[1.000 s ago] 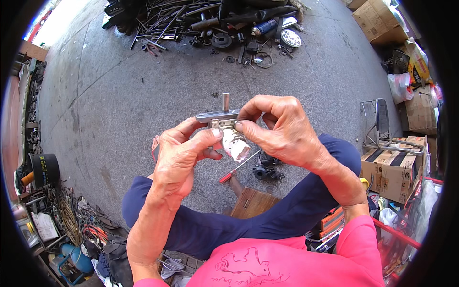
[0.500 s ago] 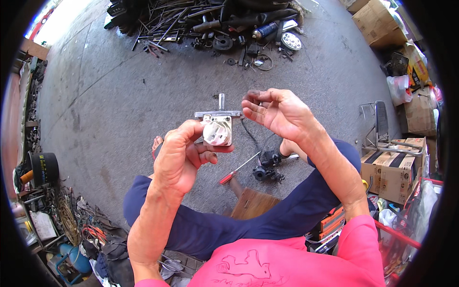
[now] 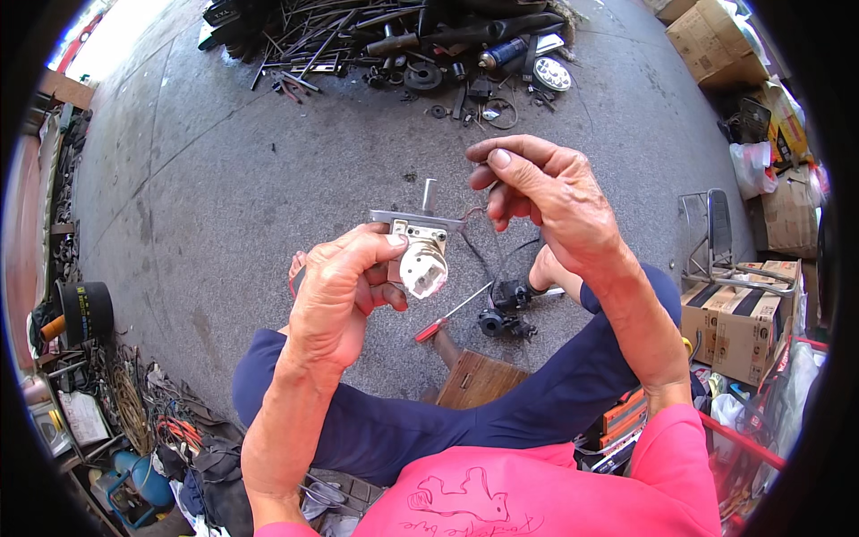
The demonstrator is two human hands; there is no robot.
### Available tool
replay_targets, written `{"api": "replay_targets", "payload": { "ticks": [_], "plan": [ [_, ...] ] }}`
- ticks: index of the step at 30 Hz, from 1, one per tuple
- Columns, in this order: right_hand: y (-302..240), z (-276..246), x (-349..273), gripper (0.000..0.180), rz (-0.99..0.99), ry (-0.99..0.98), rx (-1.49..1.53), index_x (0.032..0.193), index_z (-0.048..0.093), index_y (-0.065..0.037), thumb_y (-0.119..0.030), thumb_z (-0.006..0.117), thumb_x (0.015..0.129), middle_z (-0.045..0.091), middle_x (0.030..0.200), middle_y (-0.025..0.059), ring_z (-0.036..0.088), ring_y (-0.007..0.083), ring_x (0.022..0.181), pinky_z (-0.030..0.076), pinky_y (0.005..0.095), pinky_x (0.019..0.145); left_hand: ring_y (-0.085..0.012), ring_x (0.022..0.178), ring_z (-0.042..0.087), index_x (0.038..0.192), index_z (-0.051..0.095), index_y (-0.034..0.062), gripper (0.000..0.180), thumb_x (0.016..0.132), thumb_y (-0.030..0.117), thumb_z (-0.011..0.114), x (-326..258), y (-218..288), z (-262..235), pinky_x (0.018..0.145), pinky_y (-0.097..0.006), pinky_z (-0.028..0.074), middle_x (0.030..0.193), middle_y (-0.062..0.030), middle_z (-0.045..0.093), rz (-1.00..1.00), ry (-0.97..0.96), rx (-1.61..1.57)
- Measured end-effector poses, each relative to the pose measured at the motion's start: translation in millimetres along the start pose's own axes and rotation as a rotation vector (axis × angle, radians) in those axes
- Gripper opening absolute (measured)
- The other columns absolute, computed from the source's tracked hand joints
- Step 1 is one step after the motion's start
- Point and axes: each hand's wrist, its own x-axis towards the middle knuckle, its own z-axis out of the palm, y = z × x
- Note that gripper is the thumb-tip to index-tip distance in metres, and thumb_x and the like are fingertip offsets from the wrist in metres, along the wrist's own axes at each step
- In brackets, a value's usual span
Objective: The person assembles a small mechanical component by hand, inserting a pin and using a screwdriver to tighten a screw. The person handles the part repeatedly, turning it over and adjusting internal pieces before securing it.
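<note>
My left hand [image 3: 335, 282] grips a small mechanical unit [image 3: 422, 267] between thumb and fingers, in front of my chest. The unit has a round whitish cap towards me, a flat metal plate across its far side and a metal shaft standing out beyond the plate. A thin wire [image 3: 474, 212] shows by the plate's right end, towards my other hand. Up and to the right, my right hand [image 3: 559, 192] is raised with its fingers curled and the thumb against them. What they pinch, if anything, is too small to make out.
On the floor between my legs lie a red-handled screwdriver [image 3: 432, 330], black mechanical parts [image 3: 503, 322] and a wooden block [image 3: 480, 379]. Scrap metal [image 3: 394, 45] is heaped at the far side. Cardboard boxes [image 3: 743, 322] and a folding metal chair [image 3: 718, 237] stand right; coiled cables [image 3: 130, 407] lie left.
The unit has turned and shifted slightly right, its round cap now tipped lower. My right hand has risen, rolled over so its back shows more, and its thumb has closed towards the fingers.
</note>
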Motion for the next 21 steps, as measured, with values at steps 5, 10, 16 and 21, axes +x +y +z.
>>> {"api": "replay_targets", "payload": {
  "ticks": [5,10,16,21],
  "plan": [
    [-2.5,9.9,-4.6,0.020,-0.142,-0.026,-0.198,0.105,0.068,-0.002,-0.011,0.064,0.089,0.066,0.081,0.0020,0.058,0.0050,0.063,0.049,0.0198,0.054,-0.0087,0.071,0.060,0.099,0.066,0.0009,0.023,0.084,0.018,0.063,-1.0,-0.8,3.3,0.054,-0.023,0.047,0.083,-0.0041,0.066,-0.013,-0.015,0.088],
    [-10.6,24.7,-14.5,0.013,-0.021,-0.100,-0.200,0.098,0.067,0.000,-0.007,0.064,0.088,0.066,0.077,0.0028,0.059,0.0051,0.061,0.048,0.0187,0.051,-0.0080,0.074,0.058,0.100,0.066,0.0003,0.024,0.084,0.018,0.063,-2.4,-1.3,5.7,0.056,-0.023,0.046,0.081,-0.0023,0.064,-0.008,-0.034,0.171],
    [-1.1,22.8,-12.9,0.010,-0.182,-0.157,-0.396,0.096,0.065,0.000,-0.003,0.064,0.086,0.063,0.079,0.0002,0.057,0.0035,0.067,0.045,0.0186,0.057,-0.0087,0.076,0.058,0.101,0.066,-0.0008,0.025,0.084,0.017,0.063,-1.0,-1.7,9.8,0.056,-0.023,0.046,0.083,-0.0030,0.064,-0.009,-0.036,0.199],
    [6.5,22.0,-12.8,0.010,-0.341,-0.184,-0.571,0.092,0.065,0.002,0.001,0.065,0.083,0.063,0.083,0.0046,0.060,0.0092,0.075,0.047,0.0229,0.063,-0.0080,0.070,0.058,0.102,0.064,-0.0015,0.024,0.085,0.016,0.063,-2.5,-1.0,14.2,0.054,-0.023,0.047,0.080,-0.0030,0.063,0.012,-0.021,0.236]
  ]
}}
